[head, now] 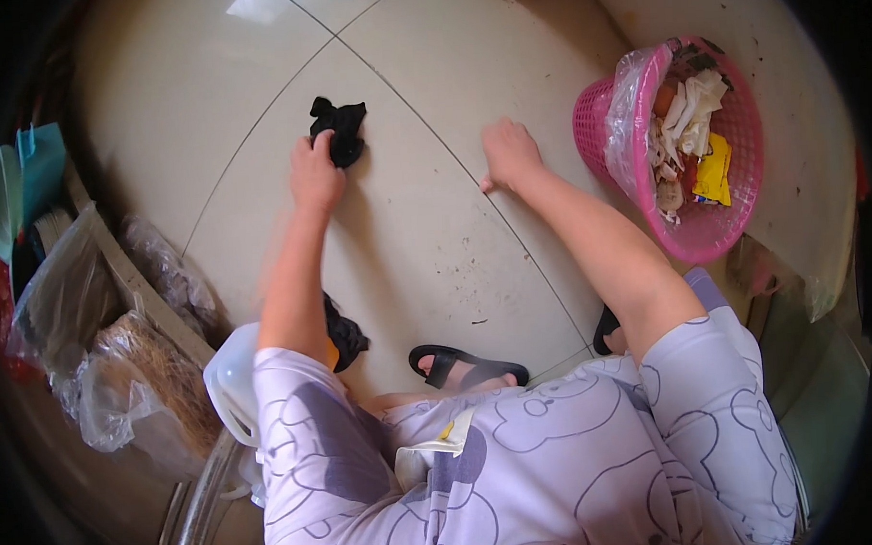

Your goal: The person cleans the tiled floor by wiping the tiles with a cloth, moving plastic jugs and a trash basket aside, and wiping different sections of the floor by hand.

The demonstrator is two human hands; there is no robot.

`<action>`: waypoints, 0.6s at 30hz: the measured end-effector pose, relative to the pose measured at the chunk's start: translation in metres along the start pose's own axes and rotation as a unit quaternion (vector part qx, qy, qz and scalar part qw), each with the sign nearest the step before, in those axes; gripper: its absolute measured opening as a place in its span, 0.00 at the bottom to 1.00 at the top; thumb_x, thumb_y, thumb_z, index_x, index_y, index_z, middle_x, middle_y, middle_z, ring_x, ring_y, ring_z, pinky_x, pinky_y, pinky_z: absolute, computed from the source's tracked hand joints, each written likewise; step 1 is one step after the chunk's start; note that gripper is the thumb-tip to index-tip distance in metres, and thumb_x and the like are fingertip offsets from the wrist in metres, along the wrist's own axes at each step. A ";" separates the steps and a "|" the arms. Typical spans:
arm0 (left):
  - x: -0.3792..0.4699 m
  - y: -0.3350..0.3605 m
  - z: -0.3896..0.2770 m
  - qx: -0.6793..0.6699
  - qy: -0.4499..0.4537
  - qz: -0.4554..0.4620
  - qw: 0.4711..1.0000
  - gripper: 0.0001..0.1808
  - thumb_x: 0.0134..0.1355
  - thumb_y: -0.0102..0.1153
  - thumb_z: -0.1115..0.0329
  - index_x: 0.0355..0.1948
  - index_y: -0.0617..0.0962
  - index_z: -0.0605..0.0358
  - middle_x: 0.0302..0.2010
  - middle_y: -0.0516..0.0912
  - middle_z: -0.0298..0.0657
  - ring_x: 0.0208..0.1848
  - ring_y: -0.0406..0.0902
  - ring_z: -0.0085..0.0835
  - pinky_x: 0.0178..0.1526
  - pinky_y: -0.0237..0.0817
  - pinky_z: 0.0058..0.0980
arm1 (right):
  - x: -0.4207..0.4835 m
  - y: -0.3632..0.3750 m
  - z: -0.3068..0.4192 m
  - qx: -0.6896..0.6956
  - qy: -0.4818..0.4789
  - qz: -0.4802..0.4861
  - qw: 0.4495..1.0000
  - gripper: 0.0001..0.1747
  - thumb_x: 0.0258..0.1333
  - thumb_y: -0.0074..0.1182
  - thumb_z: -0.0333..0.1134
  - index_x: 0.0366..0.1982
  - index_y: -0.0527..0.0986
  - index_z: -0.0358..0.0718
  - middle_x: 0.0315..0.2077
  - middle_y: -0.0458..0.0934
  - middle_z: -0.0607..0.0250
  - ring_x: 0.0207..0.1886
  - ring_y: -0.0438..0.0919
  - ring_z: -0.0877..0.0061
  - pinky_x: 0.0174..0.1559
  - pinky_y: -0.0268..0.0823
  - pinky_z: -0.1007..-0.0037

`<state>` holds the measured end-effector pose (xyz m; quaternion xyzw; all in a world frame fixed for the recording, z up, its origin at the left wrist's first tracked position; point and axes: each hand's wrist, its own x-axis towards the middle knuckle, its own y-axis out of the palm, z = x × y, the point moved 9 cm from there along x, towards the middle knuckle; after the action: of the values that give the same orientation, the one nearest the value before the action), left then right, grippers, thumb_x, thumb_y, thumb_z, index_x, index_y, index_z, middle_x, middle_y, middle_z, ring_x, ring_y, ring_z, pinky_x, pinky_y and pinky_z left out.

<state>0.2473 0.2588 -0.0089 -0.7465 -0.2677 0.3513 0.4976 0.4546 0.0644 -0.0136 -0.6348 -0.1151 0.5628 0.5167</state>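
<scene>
My left hand (318,170) grips a bunched black cloth (344,124) over the tiled floor, left of the middle of the view. The cloth hangs out past my fingertips, its far end loose. To the right, my right hand (510,153) is held low over the pale floor tiles (433,200), fingers curled down. Its fingertips are partly hidden, so whether it holds something small cannot be told. Scattered dark specks (468,264) lie on the tiles between my arms. Another black, crumpled item (346,337) shows beside my left forearm.
A pink plastic basket (593,126) of rubbish, lined with a clear bag, stands right of my right hand. A translucent plastic jug (234,369) stands by my left elbow. Plastic bags (141,384) fill the left side. My sandalled foot (468,369) is near the bottom.
</scene>
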 end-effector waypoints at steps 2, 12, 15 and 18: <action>-0.023 0.014 -0.028 0.026 -0.003 -0.020 0.999 0.26 0.48 0.55 0.75 0.51 0.74 0.43 0.45 0.73 0.44 0.49 0.70 0.47 0.48 0.68 0.41 | 0.004 0.009 -0.005 -0.011 0.000 0.039 0.999 0.38 0.23 0.78 0.44 0.40 0.77 0.32 0.42 0.76 0.48 0.47 0.76 0.58 0.50 0.71 0.68; -0.195 0.098 -0.181 -0.072 0.180 0.198 0.961 0.18 0.48 0.52 0.76 0.43 0.74 0.51 0.41 0.72 0.47 0.45 0.72 0.48 0.46 0.68 0.41 | 0.000 0.012 -0.013 -0.005 -0.012 0.012 1.000 0.36 0.27 0.77 0.43 0.42 0.76 0.33 0.44 0.75 0.49 0.50 0.75 0.57 0.53 0.69 0.65; -0.168 0.084 -0.157 -0.177 0.149 0.123 0.965 0.24 0.46 0.52 0.79 0.47 0.74 0.51 0.44 0.73 0.47 0.49 0.71 0.49 0.50 0.67 0.42 | 0.009 0.024 -0.026 0.041 -0.014 -0.042 0.998 0.28 0.37 0.72 0.43 0.41 0.77 0.38 0.44 0.75 0.52 0.51 0.73 0.55 0.55 0.67 0.64; -0.079 0.017 -0.135 -0.179 0.107 -0.029 0.977 0.29 0.45 0.53 0.80 0.51 0.72 0.51 0.46 0.74 0.48 0.49 0.71 0.50 0.51 0.67 0.41 | 0.006 0.038 -0.046 0.172 0.013 -0.036 0.984 0.17 0.49 0.63 0.42 0.38 0.76 0.40 0.43 0.75 0.54 0.50 0.73 0.56 0.53 0.67 0.63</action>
<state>0.3064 0.1186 0.0301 -0.8488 -0.2933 0.2008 0.3915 0.4782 0.0283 -0.0548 -0.5389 -0.0325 0.5470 0.6398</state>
